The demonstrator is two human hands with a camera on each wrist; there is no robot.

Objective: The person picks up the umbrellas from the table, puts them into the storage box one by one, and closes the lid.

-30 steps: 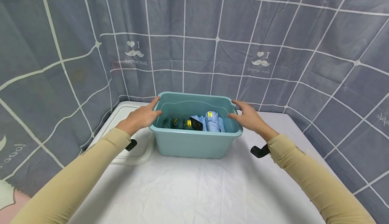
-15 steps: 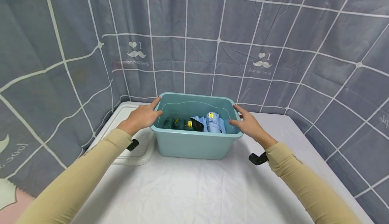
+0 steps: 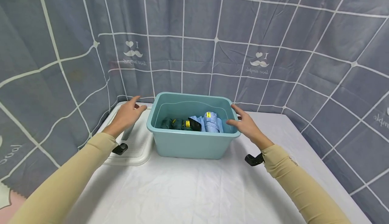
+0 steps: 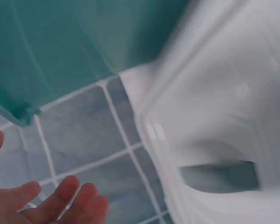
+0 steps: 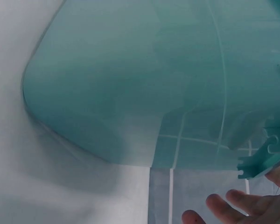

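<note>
A teal plastic bin (image 3: pixel 188 144) stands upright on the table. Inside lie a dark green fabric bundle (image 3: pixel 177 124) with a yellow label, a black piece (image 3: pixel 195 124) and a light blue rolled fabric bundle (image 3: pixel 211 122), also yellow-labelled. My left hand (image 3: pixel 124 116) is apart from the bin, over the white lid (image 3: pixel 140 151) to its left, fingers loosely bent and holding nothing. At the bin's right rim is my right hand (image 3: pixel 247 124), its thumb over the edge. In the right wrist view its other fingers (image 5: pixel 224 208) spread loosely below the rim's handle.
The lid lies flat on the white table cover (image 3: pixel 188 190), with a grey-green handle piece (image 4: pixel 219 177). Grey curtains (image 3: pixel 200 55) with white grid lines enclose the back and both sides, close behind the bin.
My left hand has let go of the bin's left rim and moved left over the lid. My right hand stays at the right rim. The bin has not visibly moved on the table.
</note>
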